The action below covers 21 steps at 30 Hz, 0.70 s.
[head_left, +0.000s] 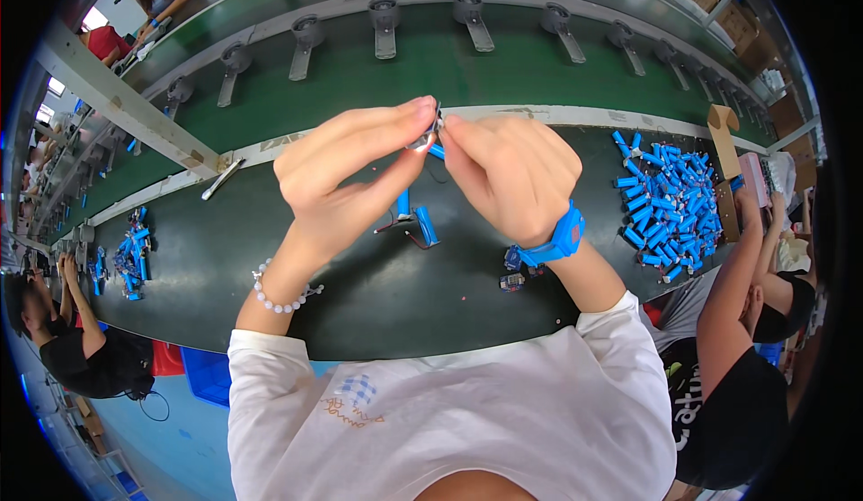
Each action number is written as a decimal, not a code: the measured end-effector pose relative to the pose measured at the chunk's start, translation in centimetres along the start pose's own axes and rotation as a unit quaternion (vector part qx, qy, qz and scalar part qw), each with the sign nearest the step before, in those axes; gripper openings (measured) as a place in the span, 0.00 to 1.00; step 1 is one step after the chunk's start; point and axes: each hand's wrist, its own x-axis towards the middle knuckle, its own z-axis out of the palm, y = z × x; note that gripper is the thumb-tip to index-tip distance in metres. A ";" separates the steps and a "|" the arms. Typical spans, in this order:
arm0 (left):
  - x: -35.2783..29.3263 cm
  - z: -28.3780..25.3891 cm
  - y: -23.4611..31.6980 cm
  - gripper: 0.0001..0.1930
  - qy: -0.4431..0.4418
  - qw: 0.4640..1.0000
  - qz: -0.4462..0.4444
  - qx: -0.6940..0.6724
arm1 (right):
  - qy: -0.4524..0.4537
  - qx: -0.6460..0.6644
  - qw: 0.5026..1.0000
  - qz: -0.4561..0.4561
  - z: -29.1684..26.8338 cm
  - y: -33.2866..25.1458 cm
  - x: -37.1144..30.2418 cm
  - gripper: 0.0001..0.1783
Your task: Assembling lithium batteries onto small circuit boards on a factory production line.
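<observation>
Raised over the dark bench, my left hand (346, 155) and my right hand (514, 173) meet at the fingertips. Both pinch a small dark and silver part (438, 127), whose details are mostly covered by the fingers. A bit of blue shows just under it; whether it is joined to the part I cannot tell. Below the hands, a blue cylindrical battery cell (426, 226) with thin wires lies on the bench, beside another blue cell (403, 203). Under my right wrist sit several small circuit boards (512, 281), partly hidden by the blue watch.
A large heap of blue cells (670, 204) lies to the right, next to a cardboard box (726, 204). A smaller pile of cells (133, 254) is at left. Beyond runs a green conveyor (346, 79) with grey fan-like housings (385, 25). Co-workers sit on both sides.
</observation>
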 end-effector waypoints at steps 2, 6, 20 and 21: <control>0.1 0.1 0.0 0.15 0.022 0.999 0.038 0.022 | 0.001 0.004 1.000 -0.010 -0.2 -0.1 0.0 0.16; 0.2 0.1 0.7 0.15 0.024 0.998 0.056 0.022 | 0.072 0.001 0.994 -0.087 0.4 0.7 -0.2 0.16; 0.2 -0.3 0.5 0.15 0.004 0.998 0.063 -0.027 | -0.002 0.056 0.998 -0.033 -0.8 0.4 0.1 0.19; 0.1 -0.3 0.4 0.15 0.003 0.998 0.062 -0.028 | -0.014 0.052 0.998 -0.030 -0.9 0.5 0.1 0.19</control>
